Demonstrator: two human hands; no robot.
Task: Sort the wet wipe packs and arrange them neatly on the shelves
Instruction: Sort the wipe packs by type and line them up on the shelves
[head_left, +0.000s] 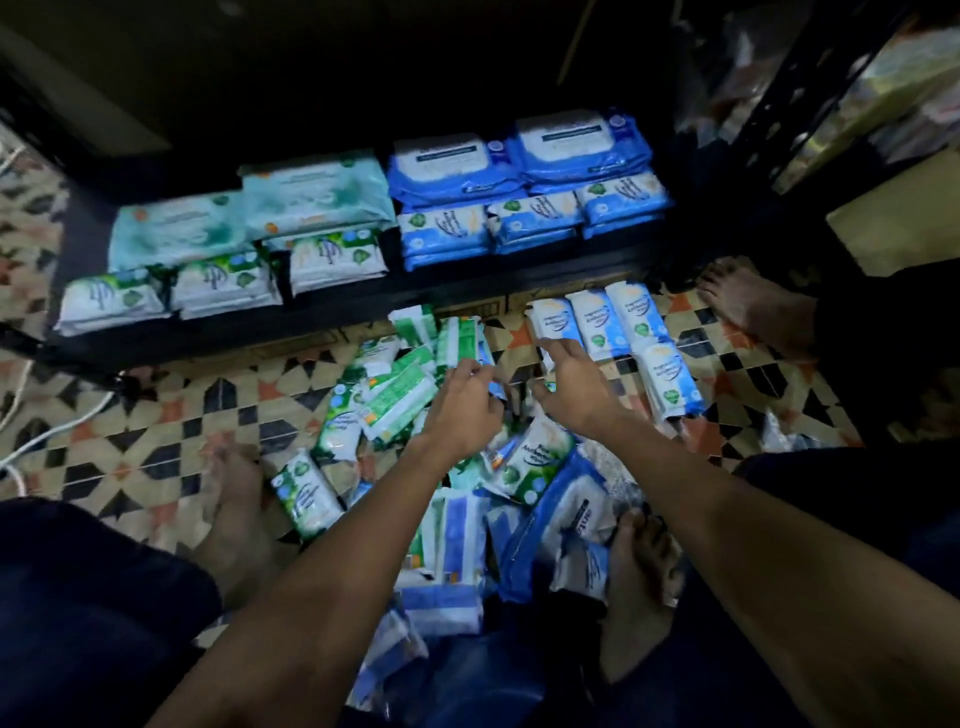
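Head view: I see the left hand (464, 410) pinching a small blue-white wipe pack (496, 385) over the loose floor pile of plastic wipe packs (395, 405); right hand (574, 387), fingers spread, touches a standing blue-white pack (550, 332); dark low shelf (332, 317) carries sorted green and blue rows.

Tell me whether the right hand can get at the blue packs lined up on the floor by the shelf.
Probably yes. The right hand hovers beside the row of blue packs, fingertips nearly at the nearest one, with nothing lying between them.
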